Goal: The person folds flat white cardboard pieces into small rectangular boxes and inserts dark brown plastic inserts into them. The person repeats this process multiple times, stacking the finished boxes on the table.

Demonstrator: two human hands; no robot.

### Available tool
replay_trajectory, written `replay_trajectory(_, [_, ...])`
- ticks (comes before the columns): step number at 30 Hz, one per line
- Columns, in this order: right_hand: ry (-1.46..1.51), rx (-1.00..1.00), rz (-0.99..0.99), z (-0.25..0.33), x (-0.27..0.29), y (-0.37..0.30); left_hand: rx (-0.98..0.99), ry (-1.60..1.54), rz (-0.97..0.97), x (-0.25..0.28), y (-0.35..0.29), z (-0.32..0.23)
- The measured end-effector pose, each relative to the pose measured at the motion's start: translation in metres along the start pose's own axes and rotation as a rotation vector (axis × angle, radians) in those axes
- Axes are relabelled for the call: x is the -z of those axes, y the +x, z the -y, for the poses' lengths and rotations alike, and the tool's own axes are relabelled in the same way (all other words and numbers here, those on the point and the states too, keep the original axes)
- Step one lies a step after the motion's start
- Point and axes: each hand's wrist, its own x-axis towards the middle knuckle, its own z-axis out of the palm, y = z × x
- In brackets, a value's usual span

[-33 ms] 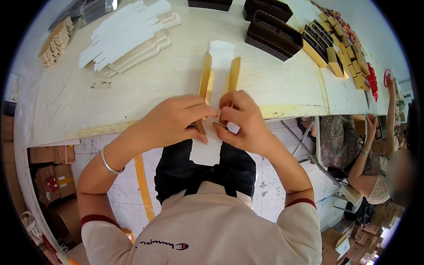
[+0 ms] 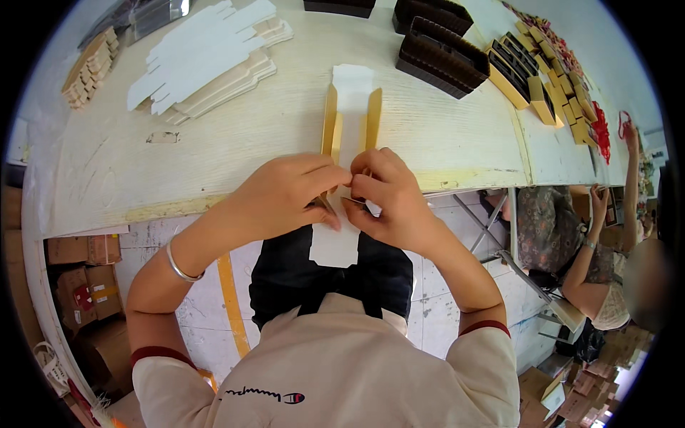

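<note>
A partly folded carton (image 2: 349, 135), white inside and gold outside, extends from the table's front edge toward its middle. The two gold side walls stand up along its far half, and a white end panel hangs over my lap. My left hand (image 2: 296, 189) pinches the carton's left side near the table edge. Opposite it, my right hand (image 2: 391, 191) has its fingers curled on the right side flap. The fingertips of both hands nearly meet over the white base, and they hide the folds between them.
Flat white carton blanks (image 2: 207, 57) lie stacked at the far left. Dark brown plastic trays (image 2: 442, 57) stand at the far right, beside rows of gold boxes (image 2: 542, 100). A co-worker's arm (image 2: 589, 235) shows at the right. Cardboard boxes (image 2: 85, 285) sit under the table's left end.
The carton's far end has swung slightly to the left, and its near end panel has shifted a little to the right. My hands keep their hold, with the fingertips slightly moved.
</note>
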Motion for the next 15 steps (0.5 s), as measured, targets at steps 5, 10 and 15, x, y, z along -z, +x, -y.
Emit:
replay_trajectory(5, [0.332,-0.309,0.080,0.010,0.007,0.005,0.129,-0.023,-0.145,-0.018,0.002,-0.001])
replay_trajectory(10, [0.168,-0.138,0.056,0.017,0.012,0.003,0.139,0.000,-0.171,-0.020,0.001,-0.004])
replay_trajectory(15, [-0.043,0.008,0.068,0.024,0.008,-0.020,0.228,-0.009,-0.172,-0.017,-0.002,-0.003])
